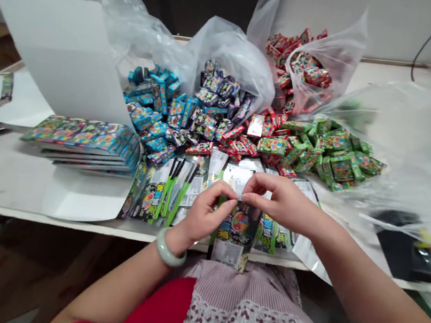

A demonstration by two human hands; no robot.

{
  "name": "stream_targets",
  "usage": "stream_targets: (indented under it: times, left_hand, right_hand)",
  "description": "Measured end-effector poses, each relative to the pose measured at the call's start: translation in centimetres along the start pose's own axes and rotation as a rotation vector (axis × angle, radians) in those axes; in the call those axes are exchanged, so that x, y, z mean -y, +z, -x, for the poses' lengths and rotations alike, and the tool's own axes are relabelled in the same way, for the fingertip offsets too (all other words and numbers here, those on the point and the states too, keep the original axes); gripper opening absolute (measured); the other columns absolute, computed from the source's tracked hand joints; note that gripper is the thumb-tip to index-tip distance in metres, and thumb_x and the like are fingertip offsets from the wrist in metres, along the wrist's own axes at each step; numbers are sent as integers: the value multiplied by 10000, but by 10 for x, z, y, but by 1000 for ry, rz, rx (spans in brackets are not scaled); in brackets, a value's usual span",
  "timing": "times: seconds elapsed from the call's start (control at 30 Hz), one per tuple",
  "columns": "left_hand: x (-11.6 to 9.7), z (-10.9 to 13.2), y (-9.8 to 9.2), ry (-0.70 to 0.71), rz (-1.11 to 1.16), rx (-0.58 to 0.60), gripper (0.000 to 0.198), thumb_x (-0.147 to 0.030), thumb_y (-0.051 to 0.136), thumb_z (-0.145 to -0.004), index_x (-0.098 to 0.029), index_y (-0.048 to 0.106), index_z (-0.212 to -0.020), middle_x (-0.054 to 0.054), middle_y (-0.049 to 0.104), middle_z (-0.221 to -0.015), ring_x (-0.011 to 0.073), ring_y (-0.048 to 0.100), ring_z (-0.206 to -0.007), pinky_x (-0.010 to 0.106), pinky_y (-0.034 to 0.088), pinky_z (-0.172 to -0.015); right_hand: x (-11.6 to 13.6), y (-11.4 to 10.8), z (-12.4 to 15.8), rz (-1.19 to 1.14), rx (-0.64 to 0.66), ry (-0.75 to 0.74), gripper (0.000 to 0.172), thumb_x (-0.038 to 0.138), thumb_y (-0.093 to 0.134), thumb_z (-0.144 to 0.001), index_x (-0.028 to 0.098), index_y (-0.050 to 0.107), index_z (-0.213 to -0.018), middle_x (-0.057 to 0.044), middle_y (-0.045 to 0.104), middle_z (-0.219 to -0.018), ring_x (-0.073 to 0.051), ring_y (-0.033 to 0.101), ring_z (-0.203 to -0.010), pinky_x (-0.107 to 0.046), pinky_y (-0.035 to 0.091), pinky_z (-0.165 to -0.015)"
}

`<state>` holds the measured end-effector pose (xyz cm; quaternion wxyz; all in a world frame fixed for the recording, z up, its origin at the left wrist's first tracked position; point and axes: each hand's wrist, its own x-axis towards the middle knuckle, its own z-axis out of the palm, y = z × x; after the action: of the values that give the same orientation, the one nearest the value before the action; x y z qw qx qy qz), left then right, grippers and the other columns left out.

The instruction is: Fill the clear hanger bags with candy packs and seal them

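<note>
Over printed packets (235, 229), left hand (203, 213) and right hand (282, 201) pinching a small blue-white tab (239, 198), lettering unreadable

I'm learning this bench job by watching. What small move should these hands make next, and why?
Probably press the small blue-and-white tab down onto the printed card packet beneath it: the left hand and right hand both pinch it in their fingertips just above that packet, so a short downward move seems likeliest.

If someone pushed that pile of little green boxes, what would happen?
The small green boxes probably weigh little, judging by their loose heap. Their flat sides suggest sliding, not rolling, and the unbound pile would likely spread easily.
</note>
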<state>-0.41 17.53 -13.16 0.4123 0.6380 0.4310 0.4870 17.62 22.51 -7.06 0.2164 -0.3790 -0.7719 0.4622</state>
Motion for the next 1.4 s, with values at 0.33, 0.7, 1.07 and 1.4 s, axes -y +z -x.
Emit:
stream_targets:
  times: [0.33,0.7,1.07,1.4]
  left_hand:
    - [10,1,2,14,48,-48,115,-256,662,-828,-181,583,-862,16,581,-829,156,547,-799,299,431,-753]
    - [18,23,10,-176,269,24,461,-294,700,-797,-200,484,-1192,67,594,-1061,189,594,-959,324,489,-835]
    - [-91,44,-164,421,-570,-421,308,-185,575,-900,-245,571,-1202,52,662,-1124,215,625,-1040,392,518,-935]
    - [7,30,-298,298,-1331,-306,384,-109,361,-907,-170,585,-1213,104,627,-1252,231,510,-1253,515,356,-1090]
  right_hand:
    - [-5,2,-9,73,70,145,90,238,591,-827,187,586,-753,6,605,-658,-120,531,-592,-249,393,-545]
    - [-28,6,-13,-412,213,455,224,381,649,-714,186,561,-780,5,556,-705,-134,523,-630,-250,411,-567]
    - [-42,-4,-9,-506,10,470,352,612,722,-645,346,727,-875,-113,645,-1017,-277,590,-987,-356,491,-806]
    - [-50,50,-6,-434,345,330,333,557,609,-793,242,636,-897,-7,586,-738,-188,588,-674,-318,537,-620]
